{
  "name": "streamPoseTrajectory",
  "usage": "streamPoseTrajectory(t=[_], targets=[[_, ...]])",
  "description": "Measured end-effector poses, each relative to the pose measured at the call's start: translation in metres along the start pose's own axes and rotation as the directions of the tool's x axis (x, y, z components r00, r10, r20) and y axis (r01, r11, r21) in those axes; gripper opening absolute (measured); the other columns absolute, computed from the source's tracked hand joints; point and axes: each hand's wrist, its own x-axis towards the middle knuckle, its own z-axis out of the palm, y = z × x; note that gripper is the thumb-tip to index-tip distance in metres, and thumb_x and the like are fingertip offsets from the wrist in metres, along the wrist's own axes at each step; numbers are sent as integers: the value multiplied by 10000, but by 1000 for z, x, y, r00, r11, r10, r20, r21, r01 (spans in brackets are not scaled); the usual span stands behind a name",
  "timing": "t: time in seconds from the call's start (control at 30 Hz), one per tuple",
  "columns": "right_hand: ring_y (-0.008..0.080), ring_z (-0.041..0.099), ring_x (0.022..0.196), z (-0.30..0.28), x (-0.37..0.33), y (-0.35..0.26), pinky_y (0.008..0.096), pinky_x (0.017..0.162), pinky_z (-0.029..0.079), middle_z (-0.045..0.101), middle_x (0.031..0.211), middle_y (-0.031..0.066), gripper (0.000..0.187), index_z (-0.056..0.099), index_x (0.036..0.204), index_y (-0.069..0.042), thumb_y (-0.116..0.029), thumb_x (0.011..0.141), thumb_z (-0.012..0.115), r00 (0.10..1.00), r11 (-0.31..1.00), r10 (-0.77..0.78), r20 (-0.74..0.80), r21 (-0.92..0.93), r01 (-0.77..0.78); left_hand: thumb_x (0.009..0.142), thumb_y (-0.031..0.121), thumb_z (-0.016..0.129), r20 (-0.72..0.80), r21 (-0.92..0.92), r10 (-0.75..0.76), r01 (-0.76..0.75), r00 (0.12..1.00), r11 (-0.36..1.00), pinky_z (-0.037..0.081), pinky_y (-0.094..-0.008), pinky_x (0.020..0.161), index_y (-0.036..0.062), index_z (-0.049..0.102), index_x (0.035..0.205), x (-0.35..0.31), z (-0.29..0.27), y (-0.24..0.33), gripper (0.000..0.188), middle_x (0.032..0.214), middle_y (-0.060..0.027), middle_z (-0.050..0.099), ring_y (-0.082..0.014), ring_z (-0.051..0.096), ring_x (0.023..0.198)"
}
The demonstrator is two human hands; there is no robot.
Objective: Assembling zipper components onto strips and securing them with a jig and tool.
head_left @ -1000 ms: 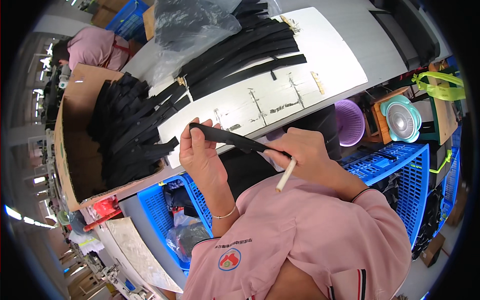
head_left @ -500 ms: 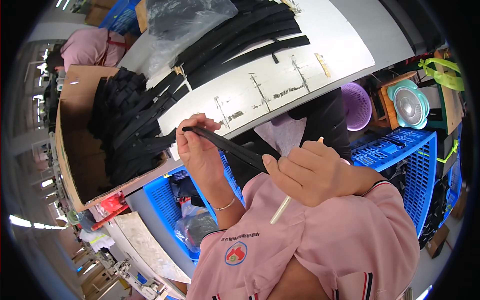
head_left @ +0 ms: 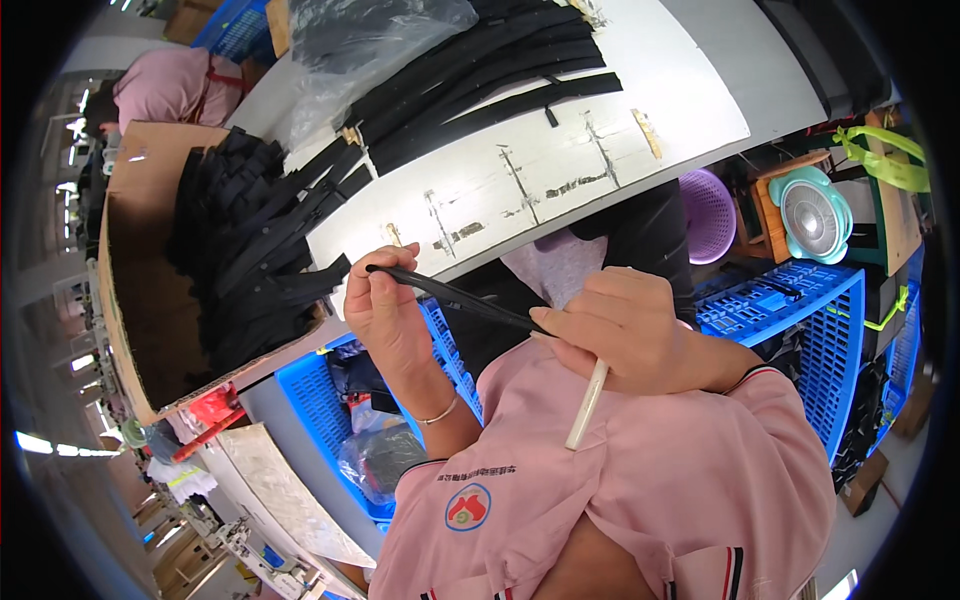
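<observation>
Head view: what is the left hand doing?

It is pinching one end of a black strip between thumb and fingers, and the palm is turning toward the right hand.

And that right hand, is it gripping anything?

Yes, it is grasping the strip's other end, thumb pressing along it, and a slim white stick is poking out below the curled fingers, slanting down in front of the pink shirt.

So where is the strip lying?

It is not lying anywhere; it is stretching through the air between both hands, above the lap, just on the person's side of the white board. It is sloping down toward the right.

What is sitting around it?

More black strips are resting side by side on the board, and a clear plastic bag is covering part of them. Left of the board, a cardboard box is holding a heap of dark strips, some ends spilling over toward the board. A blue basket is standing below, near the left forearm.
</observation>
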Motion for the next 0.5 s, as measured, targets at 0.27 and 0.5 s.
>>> streamPoseTrajectory(t=[0.27, 0.5], targets=[[199, 563, 602, 5, -4, 2, 314, 484, 445, 585, 696, 40, 253, 734, 932, -5, -27, 691, 806, 990, 989, 136, -29, 61, -134, 962, 103, 711, -51, -39, -69, 67, 996, 997, 501, -391, 994, -33, 668, 1093, -4, -6, -3, 194, 1029, -144, 711, -248, 667, 977], [195, 549, 599, 7, -4, 2, 314, 475, 433, 574, 685, 34, 268, 737, 929, 1, -19, 669, 801, 993, 994, 112, -28, 15, -112, 914, 104, 770, -49, -70, -71, 67, 996, 995, 500, -407, 1006, -31, 670, 1083, -6, -11, -5, 239, 1018, -141, 708, -254, 665, 981]])
